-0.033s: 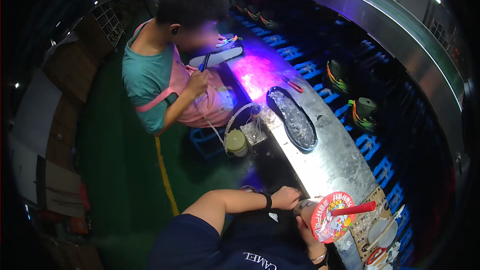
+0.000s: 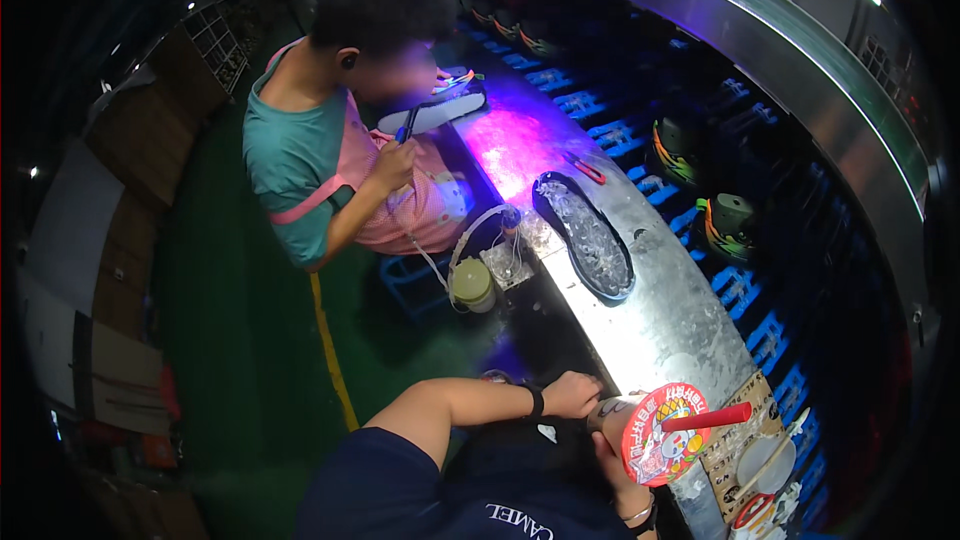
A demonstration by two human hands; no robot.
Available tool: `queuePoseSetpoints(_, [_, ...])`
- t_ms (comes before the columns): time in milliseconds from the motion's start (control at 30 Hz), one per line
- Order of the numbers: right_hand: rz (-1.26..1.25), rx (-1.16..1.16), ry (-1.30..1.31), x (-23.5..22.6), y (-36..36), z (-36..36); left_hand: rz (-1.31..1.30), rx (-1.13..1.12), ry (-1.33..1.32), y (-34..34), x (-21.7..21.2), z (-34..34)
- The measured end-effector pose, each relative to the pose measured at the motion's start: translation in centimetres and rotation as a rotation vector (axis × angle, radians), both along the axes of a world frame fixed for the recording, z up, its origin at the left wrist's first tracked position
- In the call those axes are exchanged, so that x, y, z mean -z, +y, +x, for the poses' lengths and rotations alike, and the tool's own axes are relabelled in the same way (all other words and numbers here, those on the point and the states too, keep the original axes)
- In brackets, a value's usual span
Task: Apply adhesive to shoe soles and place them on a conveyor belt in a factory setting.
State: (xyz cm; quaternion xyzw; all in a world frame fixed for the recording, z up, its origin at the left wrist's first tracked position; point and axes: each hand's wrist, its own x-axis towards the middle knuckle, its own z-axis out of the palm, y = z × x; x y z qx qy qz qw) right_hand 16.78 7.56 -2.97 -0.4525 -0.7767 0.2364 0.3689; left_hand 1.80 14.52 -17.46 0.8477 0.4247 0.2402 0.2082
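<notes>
My right hand (image 2: pixel 615 468) is wrapped round the side of a drink cup (image 2: pixel 615 422) whose red printed lid faces up, with a thick red straw (image 2: pixel 708 418) sticking out. Just left of the cup, my left hand (image 2: pixel 573 396) is closed in a loose fist by the edge of the metal bench (image 2: pixel 655 335); nothing shows in it, though its fingertips are hidden. A black band circles the left wrist. Farther up the bench lies a dark shoe sole (image 2: pixel 585 240), its inner face smeared with whitish residue. Beyond it rests a small red-handled tool (image 2: pixel 588 171).
Across the bench's left side a co-worker (image 2: pixel 330 160) holds a shoe sole (image 2: pixel 432 115) and a blue brush-like tool (image 2: pixel 405 127). A lidded pot with tubing (image 2: pixel 472 284) hangs below. Right of the bench runs a conveyor carrying shoes (image 2: pixel 728 225). Cardboard (image 2: pixel 722 460) and a white dish (image 2: pixel 768 465) lie nearby.
The co-worker's hand with the brush-like tool has shifted very slightly. My hands, the cup and the sole on the bench look the same.
</notes>
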Motion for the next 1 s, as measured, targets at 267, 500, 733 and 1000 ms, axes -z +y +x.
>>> queuePoseSetpoints(267, [-0.811, -0.05, 1.11, 0.0, 0.7, 0.7, 0.001, 0.039, -0.024, 0.7, 0.0, 0.0])
queuePoseSetpoints(500, [0.376, -0.167, 0.524, -2.3, 4.4, -1.4, -0.325, -0.006, -0.167, 0.8, -0.8, -1.5])
queuePoseSetpoints(733, [0.506, -0.145, 0.452, -3.2, 4.4, -0.9, -0.207, 0.074, 0.021, 1.5, -1.5, -0.9])
queuePoseSetpoints(1000, [0.581, -0.154, 0.471, -4.1, 4.6, -1.4, -0.337, 0.001, -0.149, 1.5, 0.6, -1.6])
